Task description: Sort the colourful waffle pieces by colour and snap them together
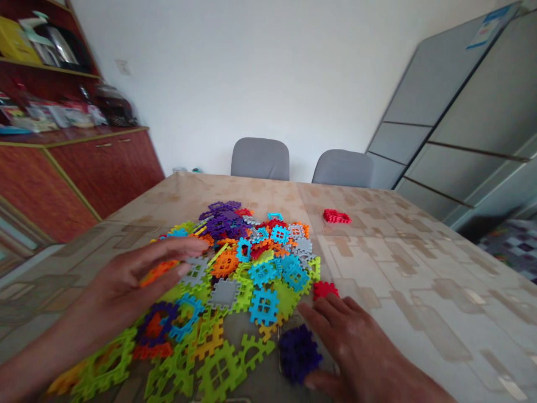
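Observation:
My left hand (140, 274) hovers above the left side of a heap of colourful interlocking plastic tiles, thumb and fingers apart, with nothing held. Nearest its fingertips are a grey window tile (195, 271) and an orange piece (158, 272). My right hand (352, 341) is low at the heap's right edge, fingers spread. A dark purple stack of tiles (298, 355) lies between its index finger and thumb; the thumb tip is at the stack's edge, and I cannot tell whether it presses. Just beyond the fingers is a red tile (325, 289), partly hidden.
Purple tiles (224, 219) are bunched at the heap's far end; green tiles (220, 372) lie at the near edge. A small red stack (336, 216) sits apart on the patterned tablecloth (403, 268). Two grey chairs (260, 158) stand behind the table.

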Action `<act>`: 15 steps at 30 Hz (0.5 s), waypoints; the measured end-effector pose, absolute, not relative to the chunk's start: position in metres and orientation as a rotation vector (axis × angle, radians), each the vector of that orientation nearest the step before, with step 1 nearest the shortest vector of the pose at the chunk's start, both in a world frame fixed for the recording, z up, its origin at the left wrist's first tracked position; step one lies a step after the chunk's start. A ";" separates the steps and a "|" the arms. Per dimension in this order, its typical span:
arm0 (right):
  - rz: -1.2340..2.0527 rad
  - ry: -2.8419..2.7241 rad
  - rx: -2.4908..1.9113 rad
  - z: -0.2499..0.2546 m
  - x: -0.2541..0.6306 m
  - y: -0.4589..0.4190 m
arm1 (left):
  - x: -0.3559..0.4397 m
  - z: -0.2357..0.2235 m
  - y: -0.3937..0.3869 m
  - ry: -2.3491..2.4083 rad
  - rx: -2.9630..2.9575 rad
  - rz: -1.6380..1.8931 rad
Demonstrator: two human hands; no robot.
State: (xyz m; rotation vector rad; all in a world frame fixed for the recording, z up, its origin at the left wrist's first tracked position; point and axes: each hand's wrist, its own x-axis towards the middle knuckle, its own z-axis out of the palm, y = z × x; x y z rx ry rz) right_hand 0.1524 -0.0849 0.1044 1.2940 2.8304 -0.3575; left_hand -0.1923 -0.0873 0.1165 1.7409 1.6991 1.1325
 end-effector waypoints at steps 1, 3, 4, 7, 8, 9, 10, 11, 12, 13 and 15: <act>-0.378 2.886 1.217 0.105 0.156 -0.083 | -0.203 0.121 -0.085 1.738 1.746 1.165; -0.441 2.956 1.101 0.104 0.161 -0.080 | -0.222 0.127 -0.081 1.818 1.787 1.212; -0.481 2.965 1.074 0.102 0.162 -0.079 | -0.230 0.129 -0.079 1.823 1.821 1.188; -0.592 2.927 1.068 0.095 0.156 -0.076 | -0.249 0.123 -0.077 1.769 1.993 0.952; -0.618 2.909 1.073 0.093 0.154 -0.075 | -0.253 0.118 -0.078 1.749 2.053 0.846; -0.628 2.898 1.075 0.093 0.151 -0.075 | -0.256 0.113 -0.078 1.717 2.107 0.732; -0.629 2.895 1.076 0.093 0.150 -0.075 | -0.259 0.109 -0.080 1.683 2.150 0.640; -0.627 2.897 1.073 0.093 0.150 -0.075 | -0.260 0.105 -0.082 1.647 2.176 0.572; -0.623 2.910 1.067 0.094 0.151 -0.075 | -0.260 0.102 -0.084 1.610 2.193 0.521; -0.618 2.928 1.056 0.095 0.152 -0.074 | -0.260 0.099 -0.088 1.569 2.210 0.494; -0.607 2.967 1.048 0.094 0.156 -0.072 | -0.256 0.093 -0.097 1.487 2.244 0.489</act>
